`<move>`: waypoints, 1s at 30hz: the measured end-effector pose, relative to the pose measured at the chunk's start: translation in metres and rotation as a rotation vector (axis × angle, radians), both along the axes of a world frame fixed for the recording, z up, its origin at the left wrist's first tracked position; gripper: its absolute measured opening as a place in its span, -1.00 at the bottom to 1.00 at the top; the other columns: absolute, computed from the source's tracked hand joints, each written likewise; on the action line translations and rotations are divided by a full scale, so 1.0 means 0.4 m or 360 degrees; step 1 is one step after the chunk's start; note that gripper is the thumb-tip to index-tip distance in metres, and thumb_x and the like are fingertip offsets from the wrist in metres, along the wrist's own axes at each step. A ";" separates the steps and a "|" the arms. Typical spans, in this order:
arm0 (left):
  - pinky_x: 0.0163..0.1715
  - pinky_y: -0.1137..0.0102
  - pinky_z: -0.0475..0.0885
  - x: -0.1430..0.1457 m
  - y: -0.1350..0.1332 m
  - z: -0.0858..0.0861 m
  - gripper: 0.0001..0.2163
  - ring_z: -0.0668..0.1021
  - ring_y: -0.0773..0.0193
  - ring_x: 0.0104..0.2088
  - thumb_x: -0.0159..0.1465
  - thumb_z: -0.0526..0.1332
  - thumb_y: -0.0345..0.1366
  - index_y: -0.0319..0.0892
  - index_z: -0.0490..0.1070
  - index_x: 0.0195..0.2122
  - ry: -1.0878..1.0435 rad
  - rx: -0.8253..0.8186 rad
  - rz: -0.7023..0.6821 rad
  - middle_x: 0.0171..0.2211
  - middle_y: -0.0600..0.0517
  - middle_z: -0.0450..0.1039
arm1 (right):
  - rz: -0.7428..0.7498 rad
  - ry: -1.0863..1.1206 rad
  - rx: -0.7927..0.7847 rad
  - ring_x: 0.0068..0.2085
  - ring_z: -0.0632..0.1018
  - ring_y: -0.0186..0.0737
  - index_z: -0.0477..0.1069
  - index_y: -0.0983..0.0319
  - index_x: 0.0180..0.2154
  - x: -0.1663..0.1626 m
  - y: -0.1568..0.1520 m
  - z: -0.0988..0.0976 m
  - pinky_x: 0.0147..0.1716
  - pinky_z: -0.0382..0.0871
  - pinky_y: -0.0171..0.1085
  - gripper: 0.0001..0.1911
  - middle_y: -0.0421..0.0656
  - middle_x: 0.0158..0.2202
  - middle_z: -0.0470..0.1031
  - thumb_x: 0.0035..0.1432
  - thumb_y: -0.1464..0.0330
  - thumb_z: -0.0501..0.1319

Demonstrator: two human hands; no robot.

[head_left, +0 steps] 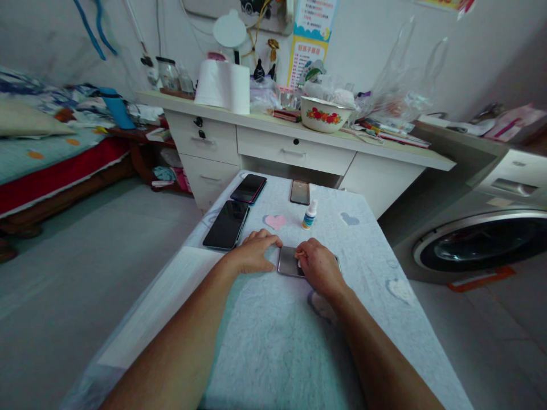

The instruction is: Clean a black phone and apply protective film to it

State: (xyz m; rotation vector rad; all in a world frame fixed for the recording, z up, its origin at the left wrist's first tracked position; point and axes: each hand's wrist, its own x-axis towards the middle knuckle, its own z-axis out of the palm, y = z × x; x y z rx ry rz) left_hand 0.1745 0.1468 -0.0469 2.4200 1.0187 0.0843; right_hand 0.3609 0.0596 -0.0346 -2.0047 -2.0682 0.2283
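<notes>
On the cloth-covered table lies a grey phone (pixel 289 263), its right part covered by my right hand (pixel 320 267). The fingers of that hand are pinched on a small pale wad (pixel 299 262) pressed to the phone's surface; its material is too small to tell. My left hand (pixel 256 251) rests at the phone's left end, thumb and forefinger spread apart at its corners. Behind the phone stands a small white spray bottle (pixel 310 215) with a blue and yellow label. Two dark phones, one nearer (pixel 227 224) and one farther (pixel 248 188), lie beyond my left hand.
A smaller phone (pixel 300 192) lies at the table's far end. Past it stands a white desk (pixel 294 155) with drawers, bearing a floral bowl (pixel 322 115) and plastic bags. To the right is a washing machine (pixel 474 228); a bed (pixel 55 154) is on the left.
</notes>
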 end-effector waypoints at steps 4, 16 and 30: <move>-0.03 0.25 0.27 -0.001 0.001 -0.001 -0.47 0.30 0.08 -0.02 -0.09 0.28 -0.20 0.09 0.27 -0.03 -0.0008 -0.0003 -0.0028 -0.06 0.06 0.21 | -0.0078 0.0001 0.0032 -0.27 0.45 -0.27 0.42 0.22 -0.24 0.000 0.002 -0.001 -0.31 0.19 -0.34 -0.82 -0.10 -0.24 0.40 0.20 0.44 0.05; -0.01 0.26 0.26 -0.001 -0.004 0.000 -0.43 0.29 0.07 0.00 -0.12 0.32 -0.16 0.08 0.26 -0.03 0.0014 0.0011 -0.0010 -0.04 0.05 0.19 | 0.0335 0.0140 -0.0057 -0.32 0.42 -0.36 0.42 0.23 -0.28 -0.036 -0.009 -0.001 -0.30 0.18 -0.39 -0.83 -0.17 -0.28 0.37 0.17 0.47 0.06; 0.01 0.25 0.24 0.001 -0.006 0.008 -0.44 0.29 0.07 0.00 -0.10 0.31 -0.14 0.06 0.27 -0.02 0.0016 -0.0009 -0.0022 -0.05 0.05 0.20 | -0.0066 0.0001 0.0094 -0.28 0.44 -0.31 0.43 0.22 -0.24 -0.007 0.013 -0.012 -0.29 0.18 -0.36 -0.79 -0.12 -0.24 0.39 0.21 0.43 0.03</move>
